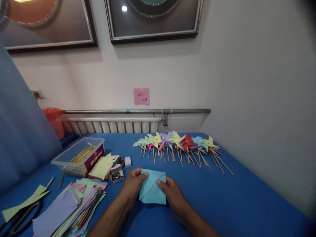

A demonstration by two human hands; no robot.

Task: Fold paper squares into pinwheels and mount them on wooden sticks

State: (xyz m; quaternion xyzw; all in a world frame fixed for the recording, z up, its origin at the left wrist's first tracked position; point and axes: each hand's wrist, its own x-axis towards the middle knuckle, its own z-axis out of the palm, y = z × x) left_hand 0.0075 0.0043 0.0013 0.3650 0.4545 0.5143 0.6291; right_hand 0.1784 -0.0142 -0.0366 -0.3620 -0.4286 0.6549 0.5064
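Observation:
Between my two hands is a light blue paper square (152, 192), with slits running in from its corners and a small mark at its centre. My left hand (134, 184) pinches its upper left edge, thumb on top. At the right edge my right hand (172, 194) grips it, the thumb lying on the face near the middle. The fingers behind the paper are hidden. Left of my left hand are small open boxes (117, 176) of shiny metal pieces, a small white box (127, 162) and a stack of pale yellow paper squares (101, 167).
Finished paper pinwheels (189, 142) on sticks lie in a row at the back of the blue table (222, 204). A clear plastic tub (74, 144) holds wooden sticks. Paper scraps (61, 210) and black-handled scissors (27, 217) lie at left. A pipe (111, 112) runs along the wall.

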